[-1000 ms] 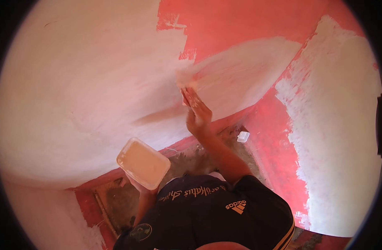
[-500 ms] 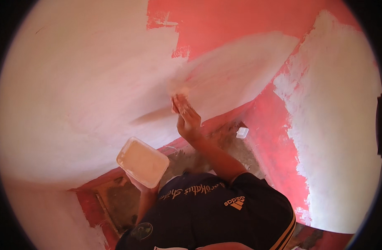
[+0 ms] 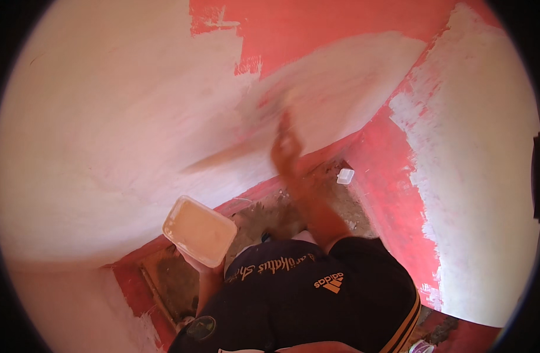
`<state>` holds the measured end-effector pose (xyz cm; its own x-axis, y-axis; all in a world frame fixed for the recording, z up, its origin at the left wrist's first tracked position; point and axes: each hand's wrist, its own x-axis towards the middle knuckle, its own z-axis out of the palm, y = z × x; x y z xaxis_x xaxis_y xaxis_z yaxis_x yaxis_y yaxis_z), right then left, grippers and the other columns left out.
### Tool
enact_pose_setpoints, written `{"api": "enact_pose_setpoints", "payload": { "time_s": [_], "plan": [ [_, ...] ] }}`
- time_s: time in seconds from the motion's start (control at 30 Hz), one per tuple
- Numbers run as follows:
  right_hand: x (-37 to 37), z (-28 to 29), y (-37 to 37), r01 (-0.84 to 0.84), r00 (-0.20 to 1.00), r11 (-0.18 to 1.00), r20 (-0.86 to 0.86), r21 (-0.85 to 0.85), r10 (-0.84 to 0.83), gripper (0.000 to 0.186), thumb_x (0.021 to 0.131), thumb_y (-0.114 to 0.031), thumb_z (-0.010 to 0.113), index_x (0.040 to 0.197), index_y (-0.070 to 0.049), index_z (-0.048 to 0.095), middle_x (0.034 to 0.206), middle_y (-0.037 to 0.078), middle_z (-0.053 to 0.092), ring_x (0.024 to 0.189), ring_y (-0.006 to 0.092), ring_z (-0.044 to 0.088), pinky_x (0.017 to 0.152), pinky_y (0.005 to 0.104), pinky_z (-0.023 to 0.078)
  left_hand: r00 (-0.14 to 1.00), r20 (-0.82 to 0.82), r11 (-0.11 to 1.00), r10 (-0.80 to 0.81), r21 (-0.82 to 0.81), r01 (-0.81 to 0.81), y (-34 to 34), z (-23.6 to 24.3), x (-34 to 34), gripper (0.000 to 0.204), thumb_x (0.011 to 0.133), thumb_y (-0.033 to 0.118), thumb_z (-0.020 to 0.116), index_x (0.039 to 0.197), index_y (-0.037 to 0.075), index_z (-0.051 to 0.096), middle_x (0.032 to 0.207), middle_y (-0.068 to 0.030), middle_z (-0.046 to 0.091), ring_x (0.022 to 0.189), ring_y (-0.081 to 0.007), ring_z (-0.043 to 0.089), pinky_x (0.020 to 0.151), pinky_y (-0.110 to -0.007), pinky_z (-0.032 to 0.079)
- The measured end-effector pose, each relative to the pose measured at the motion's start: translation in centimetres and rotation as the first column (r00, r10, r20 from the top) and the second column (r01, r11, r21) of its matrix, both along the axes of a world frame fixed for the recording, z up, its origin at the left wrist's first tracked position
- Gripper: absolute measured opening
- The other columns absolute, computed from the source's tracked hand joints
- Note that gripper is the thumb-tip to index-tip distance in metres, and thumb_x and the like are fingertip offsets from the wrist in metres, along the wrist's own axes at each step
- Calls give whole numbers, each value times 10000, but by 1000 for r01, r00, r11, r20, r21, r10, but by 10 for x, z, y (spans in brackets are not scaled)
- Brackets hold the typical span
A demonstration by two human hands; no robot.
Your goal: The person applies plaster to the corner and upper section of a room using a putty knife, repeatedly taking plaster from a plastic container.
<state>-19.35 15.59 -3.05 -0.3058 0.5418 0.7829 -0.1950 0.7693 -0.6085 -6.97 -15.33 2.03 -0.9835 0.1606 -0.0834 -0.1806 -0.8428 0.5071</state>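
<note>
My left hand (image 3: 193, 263) is closed around the underside of a pale rectangular plastic tub (image 3: 200, 230) with whitish paint in it. The tub is tilted so its open top faces me. My right hand (image 3: 286, 147) is raised at the painted wall, smeared by motion. A paintbrush (image 3: 289, 100) is in it, its blurred tip at the wall surface. Around the brush the wall (image 3: 334, 76) has a thin whitish coat with pink showing through. Bare red paint (image 3: 317, 26) lies above, with a ragged edge against the whitish area.
To the right, another wall (image 3: 482, 147) is partly whitish over red, meeting the first in a corner. A small white container (image 3: 345, 176) lies on the dirty floor (image 3: 346, 206) near that corner. A red strip (image 3: 246, 197) runs along the wall's foot. At lower left is a brown panel (image 3: 173, 279).
My right hand has swept right and slightly up along the wall with the paintbrush. The left hand still holds the tub in nearly the same place. The view has shifted slightly.
</note>
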Motion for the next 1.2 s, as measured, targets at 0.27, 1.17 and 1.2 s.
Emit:
{"api": "enact_pose_setpoints", "payload": {
  "time_s": [0.27,1.17,1.2],
  "plan": [
    [63,44,99,-103,924,488,99,-867,369,393,1057,-195,431,1363,28,534,1306,129,609,1189,202,581,1019,295,452,998,51,998,49,-50,-46,-15,-17,3,651,998,621,345,1449,157,421,1390,-40,523,1223,-262,556,1006,-457,484],
    [-8,52,116,219,975,951,22,-220,-220,412,959,11,458,1362,18,547,1315,193,617,1199,283,615,991,347,494,997,-65,996,-35,-87,30,-2,2,2,528,1033,457,407,1451,137,371,1305,-51,537,1165,-225,569,930,-422,529],
    [-5,51,58,140,990,981,3,-131,-141,417,955,39,452,1361,25,545,1329,193,608,1213,282,609,996,345,493,989,-149,974,12,-220,-45,3,3,2,522,1032,442,423,1449,133,370,1300,-56,538,1168,-227,568,921,-425,534]
  ]
}}
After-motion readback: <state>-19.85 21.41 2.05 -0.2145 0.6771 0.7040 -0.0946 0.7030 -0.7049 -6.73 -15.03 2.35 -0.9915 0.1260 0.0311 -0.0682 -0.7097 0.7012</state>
